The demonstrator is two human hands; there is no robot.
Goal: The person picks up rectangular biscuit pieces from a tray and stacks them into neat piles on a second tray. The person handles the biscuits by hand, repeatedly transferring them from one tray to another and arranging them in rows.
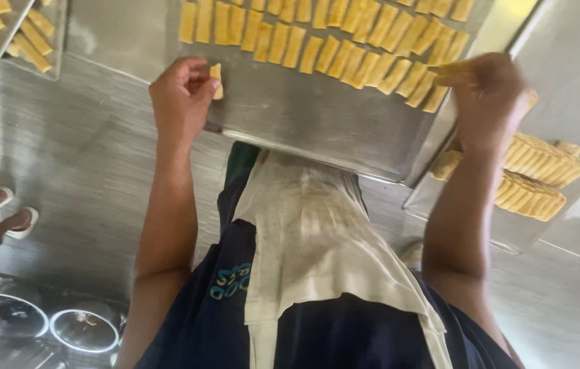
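Your left hand (182, 96) was clenched around a single yellow dough stick (217, 80), pinching it at the near edge of the steel baking tray (303, 123). Your right hand (491, 96) gripped a few more sticks (450, 68) at the tray's right edge, beside the rows of dough sticks (324, 41) and above the stacked pile (536, 174).

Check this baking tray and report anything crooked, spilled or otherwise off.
One thing stands out: the row of yellow dough strips on the metal tray slants, with strips tilted and overlapping. The left hand pinches a single strip; the right hand holds several. Nothing looks spilled.
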